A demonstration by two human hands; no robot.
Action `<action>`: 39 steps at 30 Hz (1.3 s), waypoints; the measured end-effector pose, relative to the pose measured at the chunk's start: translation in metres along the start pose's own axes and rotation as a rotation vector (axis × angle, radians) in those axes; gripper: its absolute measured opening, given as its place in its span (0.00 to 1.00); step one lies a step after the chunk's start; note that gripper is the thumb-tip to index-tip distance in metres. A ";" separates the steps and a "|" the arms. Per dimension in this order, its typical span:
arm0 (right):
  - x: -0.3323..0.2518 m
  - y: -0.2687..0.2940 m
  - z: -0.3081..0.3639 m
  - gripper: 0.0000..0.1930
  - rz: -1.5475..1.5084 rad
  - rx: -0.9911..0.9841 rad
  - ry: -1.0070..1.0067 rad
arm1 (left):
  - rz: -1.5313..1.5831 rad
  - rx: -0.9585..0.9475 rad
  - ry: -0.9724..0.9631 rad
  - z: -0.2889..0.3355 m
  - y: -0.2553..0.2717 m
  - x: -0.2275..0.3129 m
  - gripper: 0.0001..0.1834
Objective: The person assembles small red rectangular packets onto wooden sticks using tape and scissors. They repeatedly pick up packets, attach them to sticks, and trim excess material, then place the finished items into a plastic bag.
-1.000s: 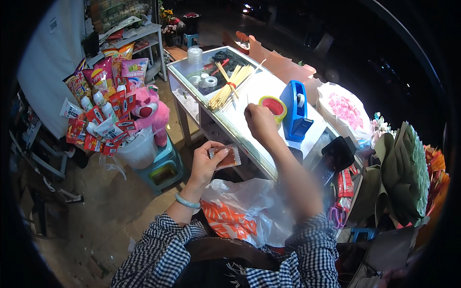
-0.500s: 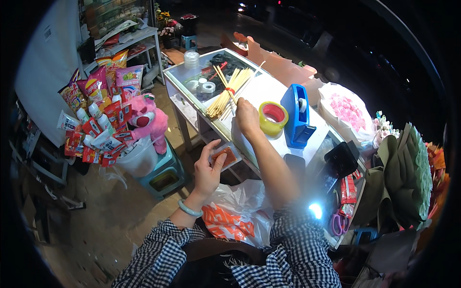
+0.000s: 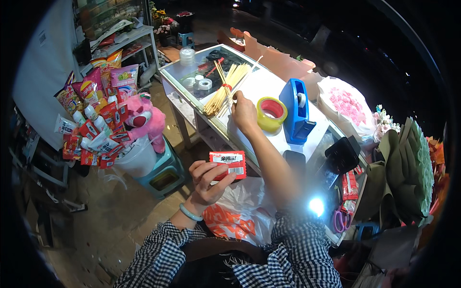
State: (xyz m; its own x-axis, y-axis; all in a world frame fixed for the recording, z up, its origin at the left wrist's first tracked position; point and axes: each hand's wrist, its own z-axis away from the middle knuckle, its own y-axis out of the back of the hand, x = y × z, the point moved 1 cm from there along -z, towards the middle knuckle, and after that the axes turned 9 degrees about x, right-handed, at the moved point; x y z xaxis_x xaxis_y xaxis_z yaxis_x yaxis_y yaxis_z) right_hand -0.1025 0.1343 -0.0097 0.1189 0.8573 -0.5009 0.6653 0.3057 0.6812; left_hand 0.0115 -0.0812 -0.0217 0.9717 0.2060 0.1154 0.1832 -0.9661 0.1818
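Observation:
In my left hand [image 3: 207, 183], fingers in front and a pale bangle at the wrist, is a small red snack packet [image 3: 236, 161], its printed face towards me. Over the table, my right hand [image 3: 245, 115] is closed in a pinch at the bundle of thin wooden sticks [image 3: 228, 86]. It seems to grip the lower end of a loose stick [image 3: 251, 70]; the fingertips are partly hidden. A red band holds the bundle together. Close to the right hand stand a roll of yellowish clear tape [image 3: 264, 124] and a blue tape dispenser [image 3: 297, 127].
A white plastic bag [image 3: 254, 194] lies against my lap. On a stool [image 3: 165, 178] at left stand a snack bouquet [image 3: 98, 129] and a pink plush toy [image 3: 152, 126]. Wrapped flowers [image 3: 343, 108] line the table's far right; scissors [image 3: 341, 221] and a black device [image 3: 342, 157] are nearer.
My left hand has turned the packet over and raised it slightly, so its red printed face now shows. The right hand stays at the sticks, its fingers only slightly shifted.

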 end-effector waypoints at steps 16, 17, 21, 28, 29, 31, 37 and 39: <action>0.017 0.042 0.025 0.12 0.024 0.046 0.101 | 0.179 -0.171 0.101 0.004 -0.081 -0.018 0.12; 0.016 0.048 0.027 0.12 0.030 0.034 0.113 | 0.193 -0.228 0.130 0.002 -0.090 -0.022 0.12; 0.011 0.076 0.036 0.13 0.127 0.011 0.174 | 0.297 -0.391 0.370 0.002 -0.118 -0.037 0.16; 0.015 0.103 0.046 0.13 0.198 0.030 0.256 | 0.324 -0.454 0.436 -0.003 -0.120 -0.043 0.14; 0.013 0.109 0.050 0.12 0.162 0.093 0.283 | 0.300 -0.395 0.460 -0.006 -0.118 -0.042 0.13; 0.008 0.124 0.067 0.10 0.127 0.139 0.266 | 0.230 -0.277 0.418 -0.014 -0.113 -0.042 0.11; -0.006 0.203 0.158 0.11 -0.044 0.419 0.122 | 0.294 -0.083 0.197 -0.044 -0.107 -0.027 0.15; -0.011 0.222 0.182 0.09 -0.057 0.510 0.049 | 0.350 -0.099 0.144 -0.054 -0.113 -0.017 0.18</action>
State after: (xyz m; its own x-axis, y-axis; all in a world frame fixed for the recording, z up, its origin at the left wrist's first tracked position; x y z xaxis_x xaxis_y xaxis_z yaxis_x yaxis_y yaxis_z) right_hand 0.1785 0.1174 0.0495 0.0453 0.8673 -0.4958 0.9460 0.1222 0.3002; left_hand -0.0335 0.0333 0.0088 0.9408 -0.1072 0.3214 -0.1781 -0.9635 0.1999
